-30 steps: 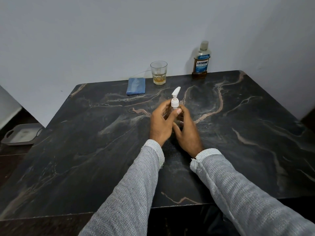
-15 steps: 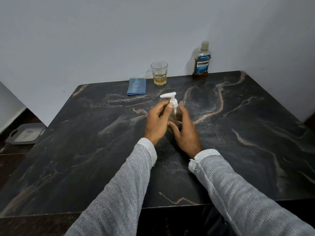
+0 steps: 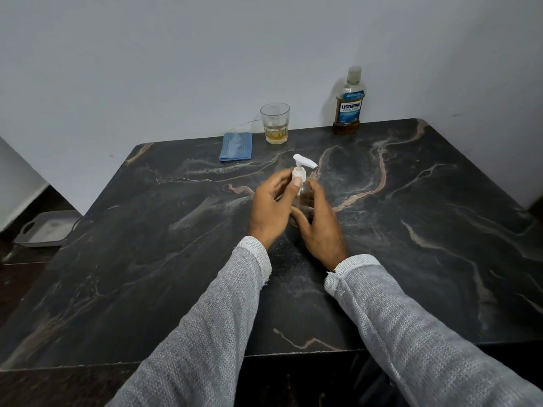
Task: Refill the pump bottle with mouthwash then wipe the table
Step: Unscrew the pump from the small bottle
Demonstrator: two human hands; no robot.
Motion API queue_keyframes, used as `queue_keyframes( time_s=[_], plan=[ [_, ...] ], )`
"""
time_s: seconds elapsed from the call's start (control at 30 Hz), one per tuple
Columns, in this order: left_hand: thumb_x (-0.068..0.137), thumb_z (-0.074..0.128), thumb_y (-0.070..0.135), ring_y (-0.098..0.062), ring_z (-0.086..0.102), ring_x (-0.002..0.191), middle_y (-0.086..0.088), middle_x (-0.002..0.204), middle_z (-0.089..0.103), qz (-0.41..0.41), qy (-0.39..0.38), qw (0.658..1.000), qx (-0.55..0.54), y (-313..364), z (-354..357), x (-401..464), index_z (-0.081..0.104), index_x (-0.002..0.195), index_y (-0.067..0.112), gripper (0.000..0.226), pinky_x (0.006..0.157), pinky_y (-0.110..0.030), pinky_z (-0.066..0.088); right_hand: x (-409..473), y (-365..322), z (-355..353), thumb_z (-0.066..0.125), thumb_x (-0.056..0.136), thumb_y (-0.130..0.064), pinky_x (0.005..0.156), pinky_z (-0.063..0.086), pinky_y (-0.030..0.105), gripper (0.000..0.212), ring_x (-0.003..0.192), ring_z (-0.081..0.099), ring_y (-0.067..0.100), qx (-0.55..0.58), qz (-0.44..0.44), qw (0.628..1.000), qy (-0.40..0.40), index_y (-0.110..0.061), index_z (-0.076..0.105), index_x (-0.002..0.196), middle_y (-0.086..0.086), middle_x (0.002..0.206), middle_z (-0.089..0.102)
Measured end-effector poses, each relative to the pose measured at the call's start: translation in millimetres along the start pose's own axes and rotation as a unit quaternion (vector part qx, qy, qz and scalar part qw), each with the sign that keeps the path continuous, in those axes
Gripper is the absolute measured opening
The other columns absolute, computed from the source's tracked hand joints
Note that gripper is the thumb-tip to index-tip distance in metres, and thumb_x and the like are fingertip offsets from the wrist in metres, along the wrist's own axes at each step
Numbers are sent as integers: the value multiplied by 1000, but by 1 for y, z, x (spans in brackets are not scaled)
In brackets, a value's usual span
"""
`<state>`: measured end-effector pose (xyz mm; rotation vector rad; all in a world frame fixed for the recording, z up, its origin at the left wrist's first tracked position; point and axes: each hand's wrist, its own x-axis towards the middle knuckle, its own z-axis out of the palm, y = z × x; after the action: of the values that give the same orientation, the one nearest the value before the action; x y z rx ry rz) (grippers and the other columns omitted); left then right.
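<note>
A small clear pump bottle (image 3: pixel 305 192) with a white pump head (image 3: pixel 302 164) stands on the middle of the dark marble table (image 3: pixel 147 274). My left hand (image 3: pixel 271 208) pinches the white collar of the pump between thumb and fingers. My right hand (image 3: pixel 318 223) grips the clear body from the right and hides most of it. The nozzle points to the right. A mouthwash bottle (image 3: pixel 348 102) with amber liquid stands at the far edge by the wall. A folded blue cloth (image 3: pixel 236 146) lies at the far left edge.
A glass (image 3: pixel 275 123) holding a little amber liquid stands between the cloth and the mouthwash bottle. A grey tray (image 3: pixel 44 230) lies on the floor left of the table. White walls close the back and the right side.
The pump head has turned: its nozzle pointed up and away, then to the left, and now points right. Both hands stay on the bottle in the same place.
</note>
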<state>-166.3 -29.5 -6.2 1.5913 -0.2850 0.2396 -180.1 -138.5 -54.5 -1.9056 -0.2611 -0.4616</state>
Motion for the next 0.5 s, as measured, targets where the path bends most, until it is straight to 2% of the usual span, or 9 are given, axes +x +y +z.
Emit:
queue_keyframes(
  time_s=[0.13,0.3,0.43,0.5],
  plan=[
    [87,70,13,-3,67,99,11,100,72,1,45,999,6,-1,3,2,66,103,24,20,86,-18,51,0,1,0,64,91,-20,95,51,43,61,112,61,15,-3,5,1000,-3,-20,33,144,3,131,57],
    [81,76,11,-4,69,92,10,93,73,24,88,995,-29,19,4,9,68,96,23,21,83,-19,54,1,4,2,65,90,-24,92,53,44,60,107,64,15,9,18,1000,-3,-28,33,141,-1,126,58],
    [82,75,12,-12,70,92,0,97,73,45,122,988,-80,49,0,17,66,97,18,18,84,-28,57,1,6,3,65,91,-28,90,55,42,56,107,63,5,11,8,1000,3,-30,35,138,-10,124,58],
    [83,74,11,-18,70,92,-6,100,72,57,129,985,-101,65,-4,22,65,98,15,18,82,-32,58,1,6,3,65,91,-27,91,54,35,54,106,62,-1,9,6,1000,2,-35,36,136,-18,122,57]
  ],
)
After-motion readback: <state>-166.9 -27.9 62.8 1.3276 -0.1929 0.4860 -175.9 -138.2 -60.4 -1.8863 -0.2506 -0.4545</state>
